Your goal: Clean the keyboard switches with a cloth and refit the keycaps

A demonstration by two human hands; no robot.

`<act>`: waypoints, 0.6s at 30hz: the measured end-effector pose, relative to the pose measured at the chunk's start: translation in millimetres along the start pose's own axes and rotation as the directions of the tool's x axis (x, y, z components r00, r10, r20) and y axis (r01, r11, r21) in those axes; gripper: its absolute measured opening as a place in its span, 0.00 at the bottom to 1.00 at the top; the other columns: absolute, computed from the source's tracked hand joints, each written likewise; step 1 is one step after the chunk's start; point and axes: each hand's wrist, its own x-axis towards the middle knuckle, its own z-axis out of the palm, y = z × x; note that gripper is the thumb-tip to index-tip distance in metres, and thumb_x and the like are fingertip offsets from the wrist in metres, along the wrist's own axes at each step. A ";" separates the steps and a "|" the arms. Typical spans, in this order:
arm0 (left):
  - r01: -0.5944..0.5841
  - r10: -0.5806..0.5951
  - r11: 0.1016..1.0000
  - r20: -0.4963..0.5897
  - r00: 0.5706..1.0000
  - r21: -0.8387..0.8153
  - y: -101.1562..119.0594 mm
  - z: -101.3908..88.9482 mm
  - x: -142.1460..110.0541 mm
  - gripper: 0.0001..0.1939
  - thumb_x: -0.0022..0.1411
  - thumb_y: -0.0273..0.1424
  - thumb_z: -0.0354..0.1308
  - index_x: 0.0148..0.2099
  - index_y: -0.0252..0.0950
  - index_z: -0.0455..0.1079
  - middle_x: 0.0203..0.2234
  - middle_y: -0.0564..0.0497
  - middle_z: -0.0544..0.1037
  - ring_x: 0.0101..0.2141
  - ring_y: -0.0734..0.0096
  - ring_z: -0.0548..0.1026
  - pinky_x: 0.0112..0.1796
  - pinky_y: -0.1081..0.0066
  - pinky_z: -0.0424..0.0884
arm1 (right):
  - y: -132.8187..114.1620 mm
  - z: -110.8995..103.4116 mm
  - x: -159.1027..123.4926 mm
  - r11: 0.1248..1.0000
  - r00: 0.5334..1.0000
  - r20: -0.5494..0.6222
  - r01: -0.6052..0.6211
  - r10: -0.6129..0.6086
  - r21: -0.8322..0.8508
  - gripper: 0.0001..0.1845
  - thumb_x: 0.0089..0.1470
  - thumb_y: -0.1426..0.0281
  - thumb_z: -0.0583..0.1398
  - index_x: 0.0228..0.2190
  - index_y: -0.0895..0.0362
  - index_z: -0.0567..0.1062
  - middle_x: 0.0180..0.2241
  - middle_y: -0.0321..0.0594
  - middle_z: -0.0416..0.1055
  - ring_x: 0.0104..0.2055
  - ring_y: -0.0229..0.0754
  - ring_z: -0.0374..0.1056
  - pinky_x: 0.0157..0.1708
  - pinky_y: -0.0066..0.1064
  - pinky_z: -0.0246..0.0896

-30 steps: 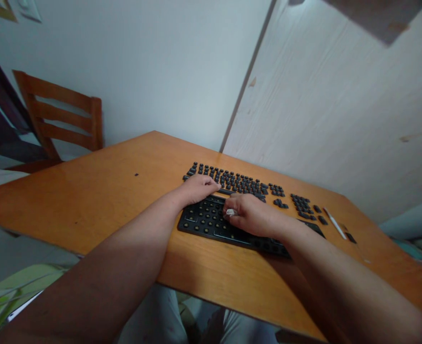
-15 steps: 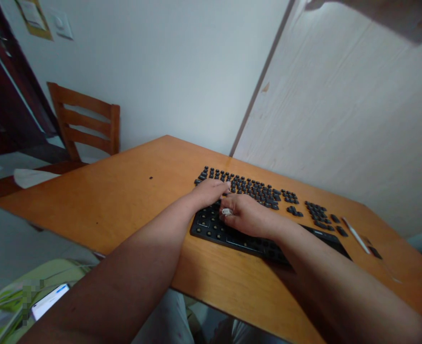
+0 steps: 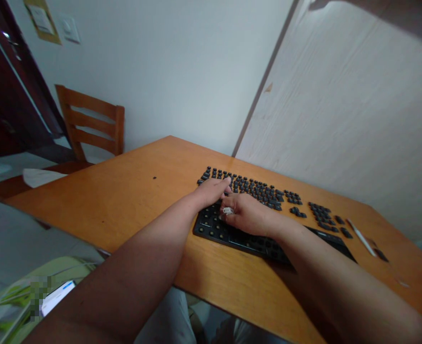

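Note:
A black keyboard base (image 3: 214, 235) with its keycaps off lies near the table's front edge, rows of round key posts exposed. My right hand (image 3: 248, 215) is closed low over the middle of it. A small white object (image 3: 228, 210) shows between its fingers; its exact kind is unclear. My left hand (image 3: 212, 189) rests over the base's far left part, fingers stretched towards my right hand; what lies under them is hidden. Just beyond both hands, loose black keycaps (image 3: 257, 188) lie on the table in keyboard order. My forearm covers much of the base's right side.
More keycaps (image 3: 320, 215) lie to the right, beside a white pen-like stick (image 3: 362, 237) and a small dark piece (image 3: 381, 254). One tiny dark piece (image 3: 154, 177) sits on the wooden table (image 3: 132, 210). A chair (image 3: 92, 124) stands at the left; a phone (image 3: 58, 297) lies below.
The view has shifted slightly, so the scene sits a little further right. Both hands keep nearly the same place over the keyboard base, with only slight finger movement.

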 end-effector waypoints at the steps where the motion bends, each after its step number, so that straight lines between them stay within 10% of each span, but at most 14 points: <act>1: -0.004 0.004 1.000 -0.001 1.000 0.005 0.4 -0.4 -0.3 0.31 0.67 0.52 0.41 0.36 0.35 0.78 0.25 0.49 0.79 0.31 0.64 0.75 0.36 0.67 0.68 | 1.8 -1.2 -2.8 1.000 1.000 0.011 -0.016 0.016 -0.004 0.08 0.50 0.77 0.57 0.22 0.56 0.66 0.23 0.33 0.64 0.27 0.36 0.58 0.30 0.29 0.52; 12: 0.013 -0.013 0.999 0.007 1.000 0.038 1.8 -1.5 -0.5 0.31 0.67 0.52 0.41 0.38 0.34 0.78 0.26 0.48 0.79 0.30 0.65 0.75 0.39 0.66 0.68 | 17.5 -16.4 -36.5 0.979 0.978 0.045 -0.205 0.205 -0.002 0.03 0.52 0.71 0.59 0.28 0.57 0.73 0.25 0.34 0.68 0.27 0.37 0.61 0.28 0.29 0.53; 18: 0.007 -0.007 0.999 0.001 1.000 0.037 0.5 -0.8 -0.8 0.32 0.66 0.53 0.41 0.39 0.35 0.78 0.26 0.49 0.79 0.30 0.65 0.75 0.39 0.66 0.68 | -1.1 -17.3 -42.8 0.867 0.934 0.116 -0.358 0.339 0.347 0.15 0.53 0.65 0.62 0.43 0.55 0.74 0.26 0.32 0.68 0.24 0.35 0.62 0.22 0.26 0.55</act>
